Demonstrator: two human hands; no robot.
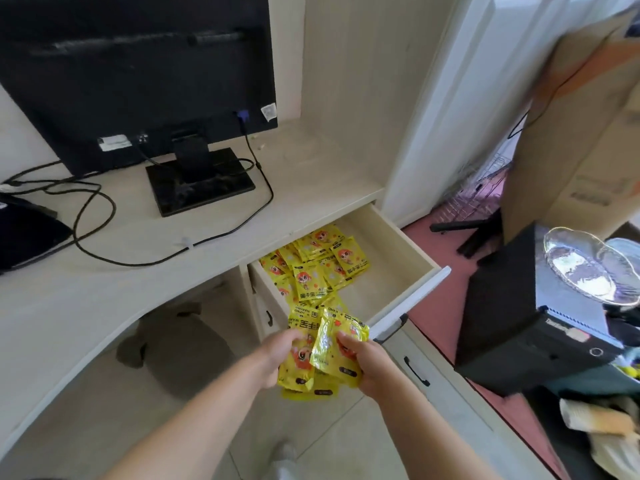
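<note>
A bunch of yellow packets (304, 370) with a cartoon print hangs between my two hands, just in front of an open drawer (394, 258). My left hand (277, 356) grips the bunch from the left. My right hand (363, 362) pinches one crumpled yellow packet (327, 344) at the front of the bunch. Several more yellow packets (313, 268) lie in a loose heap in the left half of the drawer. The right half of the drawer shows bare wood.
A pale wooden desk (104, 289) carries a black monitor (138, 74) on its stand, with black cables looping across the top. A lower drawer with a black handle (415, 370) sits shut below. A black computer case (530, 327) with a glass plate (588, 268) stands right.
</note>
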